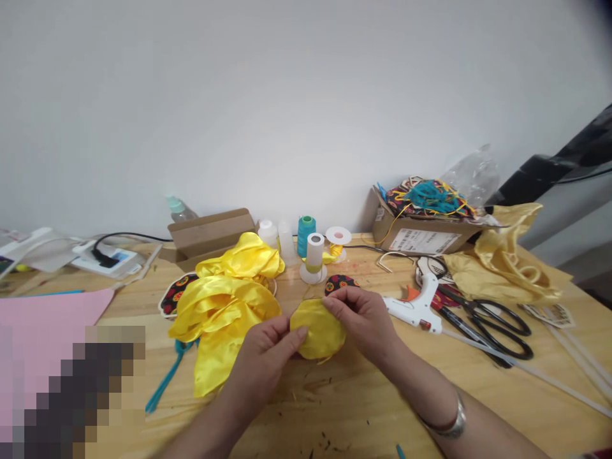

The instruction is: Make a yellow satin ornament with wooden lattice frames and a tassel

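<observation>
The left hand (268, 354) and right hand (366, 319) pinch a yellow round (319, 333), seemingly part-gathered; a satin heap (222, 299) lies loose beside it.

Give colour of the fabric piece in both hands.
Fabric piece is shiny yellow, per head view.

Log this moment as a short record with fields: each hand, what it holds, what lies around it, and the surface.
left hand: pinches the left edge of the yellow satin round
right hand: pinches the round's upper edge
left of hands: heap of yellow satin
right of hands: white glue gun, then black scissors
behind hands: white spool, teal thread cone, cardboard box of cords
far left: pink sheet
surface: wooden table
</observation>
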The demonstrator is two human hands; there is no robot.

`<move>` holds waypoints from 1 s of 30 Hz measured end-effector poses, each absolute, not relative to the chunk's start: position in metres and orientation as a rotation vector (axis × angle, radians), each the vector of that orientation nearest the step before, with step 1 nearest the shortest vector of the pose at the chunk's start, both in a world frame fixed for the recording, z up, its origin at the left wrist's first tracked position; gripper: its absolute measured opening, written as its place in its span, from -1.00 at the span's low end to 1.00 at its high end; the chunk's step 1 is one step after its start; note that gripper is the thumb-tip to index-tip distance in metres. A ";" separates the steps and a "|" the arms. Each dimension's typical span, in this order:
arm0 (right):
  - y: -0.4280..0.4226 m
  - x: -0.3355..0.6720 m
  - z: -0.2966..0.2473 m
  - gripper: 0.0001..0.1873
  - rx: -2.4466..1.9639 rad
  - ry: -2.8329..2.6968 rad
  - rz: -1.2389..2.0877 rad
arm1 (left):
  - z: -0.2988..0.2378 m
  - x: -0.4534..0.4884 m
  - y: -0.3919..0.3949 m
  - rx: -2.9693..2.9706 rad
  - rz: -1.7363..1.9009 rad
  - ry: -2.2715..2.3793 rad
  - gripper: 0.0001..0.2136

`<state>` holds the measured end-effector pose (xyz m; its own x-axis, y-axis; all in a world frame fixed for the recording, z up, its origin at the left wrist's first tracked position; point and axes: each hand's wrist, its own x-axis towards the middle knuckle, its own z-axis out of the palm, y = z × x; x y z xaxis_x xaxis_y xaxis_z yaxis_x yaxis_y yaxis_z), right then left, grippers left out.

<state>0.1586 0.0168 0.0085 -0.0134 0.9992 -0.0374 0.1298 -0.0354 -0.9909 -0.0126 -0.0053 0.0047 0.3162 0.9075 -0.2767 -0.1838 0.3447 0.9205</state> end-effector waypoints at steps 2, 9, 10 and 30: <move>0.020 0.165 0.009 -0.71 -1.324 -1.365 0.990 | 0.007 -0.014 -0.005 0.911 0.940 0.997 -0.77; 0.029 0.182 0.007 -0.78 -1.551 -2.098 -0.027 | 0.012 -0.019 -0.002 0.635 1.304 1.002 -0.80; 0.029 0.181 0.006 -0.78 -1.618 -2.181 -0.070 | 0.012 -0.019 -0.001 0.627 1.318 1.000 -0.80; 0.019 0.168 0.007 -0.73 -1.681 -2.482 -0.135 | 0.024 -0.021 0.007 0.370 1.416 0.929 -0.89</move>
